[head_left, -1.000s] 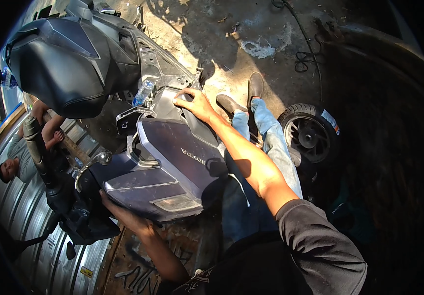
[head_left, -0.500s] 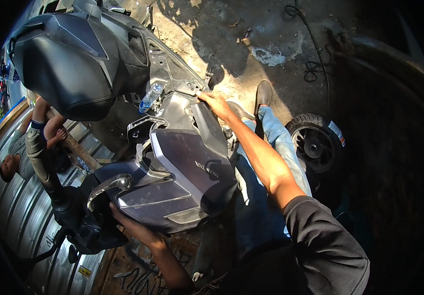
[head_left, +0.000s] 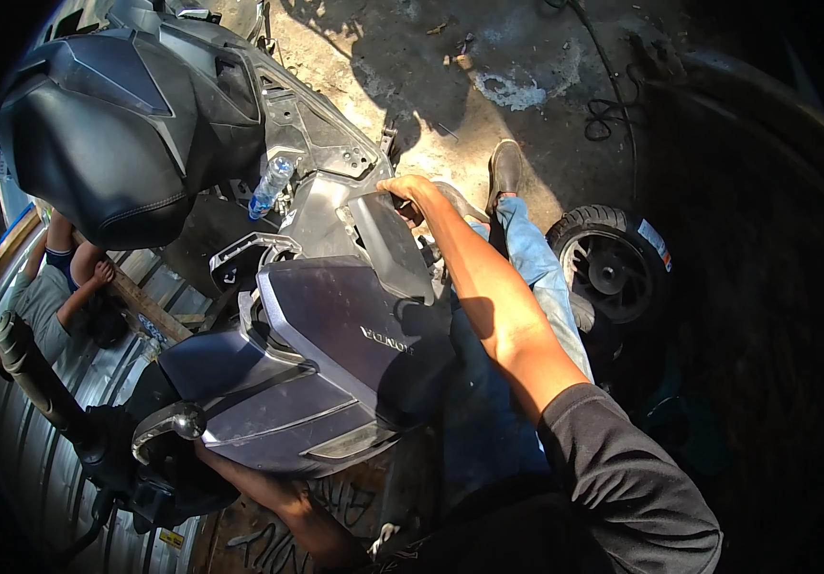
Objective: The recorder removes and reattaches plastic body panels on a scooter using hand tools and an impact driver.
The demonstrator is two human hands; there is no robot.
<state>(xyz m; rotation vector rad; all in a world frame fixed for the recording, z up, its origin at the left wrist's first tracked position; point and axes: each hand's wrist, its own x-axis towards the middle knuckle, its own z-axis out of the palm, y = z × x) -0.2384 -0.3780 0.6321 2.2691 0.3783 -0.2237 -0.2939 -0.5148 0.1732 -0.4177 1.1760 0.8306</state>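
A scooter with dark body panels stands in front of me. My right hand [head_left: 408,195] curls its fingers round the upper end of a dark grey side panel [head_left: 388,243], beside the bare frame plate [head_left: 340,158]. My left hand [head_left: 222,467] reaches under the lower edge of the large bluish-black front panel [head_left: 335,330], near the handlebar lever [head_left: 168,424]; its fingers are hidden there. The handlebar grip [head_left: 41,368] points up to the left. The black seat [head_left: 96,143] lies at the far left. A clear water bottle [head_left: 270,187] rests between seat and frame.
At my right a loose wheel with a black tyre [head_left: 607,277] lies on the ground. A dark cable [head_left: 613,105] runs over the concrete. Another person [head_left: 53,292] sits beyond the scooter at the left, by corrugated metal sheeting [head_left: 24,430] and a wooden beam [head_left: 149,301].
The whole view has shifted, so the scooter appears further left and its front lower. My right hand's fingers have moved off the frame plate and now curl at the side panel's end.
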